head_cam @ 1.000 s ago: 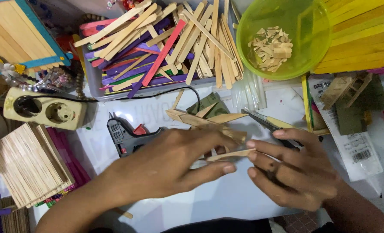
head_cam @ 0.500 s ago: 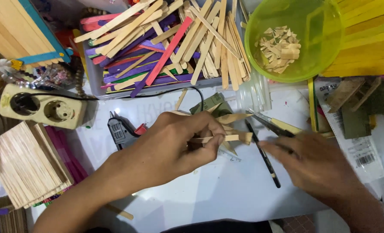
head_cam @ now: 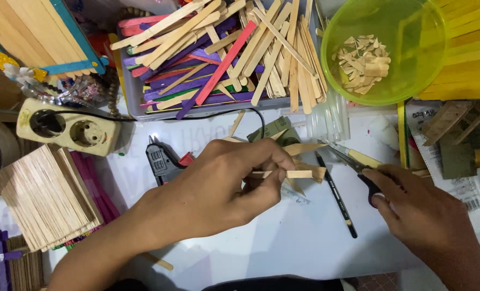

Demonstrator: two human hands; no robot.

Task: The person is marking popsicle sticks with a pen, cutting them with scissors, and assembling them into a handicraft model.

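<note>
My left hand (head_cam: 218, 188) is closed on a short plain wooden stick (head_cam: 283, 174), pinched between thumb and fingers and held level just above the white desk (head_cam: 304, 242). The stick's free end points right, toward my other hand. Several cut stick pieces (head_cam: 304, 148) lie on the desk just behind it.

My right hand (head_cam: 418, 215) is curled around the black handle of the scissors (head_cam: 353, 161). The blades point up and left, toward the stick, near it but not touching.

A black pencil (head_cam: 337, 196) lies on the desk between the two hands. A black glue gun (head_cam: 162, 159) lies just left of my left hand, partly hidden by it.

At the far edge, a grey tray (head_cam: 135, 102) holds plain and coloured sticks. To its right, a green bowl (head_cam: 429, 59) contains small wood offcuts. A cream socket strip (head_cam: 67, 126) sits at left, with a block of stacked sticks (head_cam: 43, 196) in front of it.
</note>
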